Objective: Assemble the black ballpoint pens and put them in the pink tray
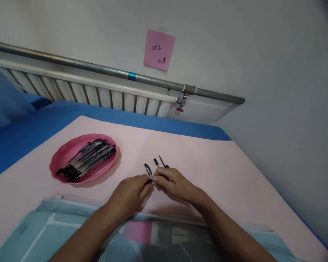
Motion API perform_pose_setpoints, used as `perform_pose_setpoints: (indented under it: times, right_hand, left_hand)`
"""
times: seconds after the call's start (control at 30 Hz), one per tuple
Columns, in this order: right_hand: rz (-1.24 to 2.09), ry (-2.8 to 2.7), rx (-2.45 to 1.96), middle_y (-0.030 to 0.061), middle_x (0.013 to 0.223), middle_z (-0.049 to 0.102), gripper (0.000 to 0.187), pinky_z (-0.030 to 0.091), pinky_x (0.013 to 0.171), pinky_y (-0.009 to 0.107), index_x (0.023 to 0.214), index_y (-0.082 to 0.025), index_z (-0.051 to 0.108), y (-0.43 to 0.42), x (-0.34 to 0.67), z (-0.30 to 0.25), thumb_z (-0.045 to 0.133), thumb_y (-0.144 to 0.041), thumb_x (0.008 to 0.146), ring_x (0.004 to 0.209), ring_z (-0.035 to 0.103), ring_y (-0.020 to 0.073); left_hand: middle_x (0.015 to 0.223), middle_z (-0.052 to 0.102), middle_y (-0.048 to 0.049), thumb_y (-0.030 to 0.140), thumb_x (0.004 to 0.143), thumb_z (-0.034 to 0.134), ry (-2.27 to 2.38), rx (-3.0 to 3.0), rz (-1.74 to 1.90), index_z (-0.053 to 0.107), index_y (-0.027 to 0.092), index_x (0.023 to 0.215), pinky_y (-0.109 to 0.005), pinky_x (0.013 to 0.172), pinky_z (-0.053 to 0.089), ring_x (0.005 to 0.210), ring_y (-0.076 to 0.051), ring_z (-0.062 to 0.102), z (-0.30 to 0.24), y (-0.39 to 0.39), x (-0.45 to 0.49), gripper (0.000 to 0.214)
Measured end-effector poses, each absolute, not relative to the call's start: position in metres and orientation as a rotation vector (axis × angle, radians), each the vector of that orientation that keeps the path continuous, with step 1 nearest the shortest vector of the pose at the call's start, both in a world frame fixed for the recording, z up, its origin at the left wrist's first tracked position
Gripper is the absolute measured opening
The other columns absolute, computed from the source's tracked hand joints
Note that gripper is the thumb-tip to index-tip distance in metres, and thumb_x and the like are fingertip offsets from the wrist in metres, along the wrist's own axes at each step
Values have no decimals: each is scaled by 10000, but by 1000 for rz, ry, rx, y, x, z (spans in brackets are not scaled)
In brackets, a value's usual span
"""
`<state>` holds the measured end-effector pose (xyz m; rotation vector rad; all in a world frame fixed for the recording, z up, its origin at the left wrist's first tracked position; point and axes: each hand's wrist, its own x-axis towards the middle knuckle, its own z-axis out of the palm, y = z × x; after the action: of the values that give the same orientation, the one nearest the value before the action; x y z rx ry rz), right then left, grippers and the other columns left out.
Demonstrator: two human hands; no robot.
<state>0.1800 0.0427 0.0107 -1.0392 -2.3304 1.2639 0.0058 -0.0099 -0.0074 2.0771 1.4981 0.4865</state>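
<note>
Wall: a pink note (159, 50) is stuck above a grey pipe (112, 71) and a white radiator (98, 95).
Sheet: a pink sheet (221, 171) is spread over a blue cloth (30, 127); a pale patterned cloth (57, 229) is laid along the near edge, under the forearms.
Plate: a pink plate (62, 158) is set to the left, well apart from the hands, and a bundle of black pens (90, 160) is laid across it.
Loose parts: a cap (148, 169), a short black piece (156, 162) and a thin refill (161, 160) are laid on the sheet just beyond the fingers; the refill's near end is hidden behind the right knuckles.
Left hand (129, 196): closed, with thumb and fingertips pinched on one end of a pen (148, 181).
Right hand (172, 183): closed, fingers curled down, the pen's other end gripped at the fingertips.
Pen: held between the two hands where the fingertips meet, near the sheet's middle; only a short black stretch is seen, the rest being covered by fingers.
</note>
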Motion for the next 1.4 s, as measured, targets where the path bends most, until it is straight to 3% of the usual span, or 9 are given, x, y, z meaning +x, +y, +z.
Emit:
perform_pose_setpoints:
  times: [0.3, 0.57, 0.73, 1.13, 1.4]
  right_hand:
    - [1285, -2303, -1043, -20, 613, 522, 264, 382, 569, 206, 677, -161, 498, 42, 178, 9, 407, -285, 892, 580, 492, 89]
    - [588, -2486, -1184, 44, 841, 569, 127, 379, 699, 263, 843, -171, 539, 39, 165, -14, 437, -241, 872, 782, 512, 144]
    - [337, -2648, -1321, 89, 941, 555, 149, 381, 719, 291, 911, -162, 524, 39, 155, -22, 414, -259, 882, 850, 519, 181]
    - [266, -2808, -1595, 127, 927, 594, 184, 377, 621, 318, 936, -135, 537, 32, 157, 1, 418, -148, 796, 775, 556, 229]
    - [195, -2905, -1378, 136, 953, 582, 187, 393, 731, 338, 896, -125, 572, 30, 153, -1, 416, -105, 796, 899, 505, 243]
  left_hand:
    - [773, 646, -17, 309, 881, 355, 1540, 2116, 475, 556, 208, 813, -237, 586, 323, 678, -148, 565, -6, -10, 5, 235]
    - [768, 660, -41, 281, 870, 379, 1898, 1979, 434, 560, 193, 853, -238, 597, 320, 704, -162, 591, -2, -1, -10, 202]
    - [790, 672, -53, 295, 871, 376, 1915, 1984, 367, 562, 191, 850, -241, 582, 317, 711, -173, 603, -2, -1, -7, 214]
    - [764, 664, -53, 303, 874, 360, 1877, 1980, 336, 540, 190, 808, -251, 567, 298, 699, -184, 601, -2, -3, -5, 222]
    - [781, 671, -48, 320, 868, 379, 1887, 1981, 295, 546, 198, 809, -257, 560, 290, 719, -189, 608, -6, -3, -4, 216]
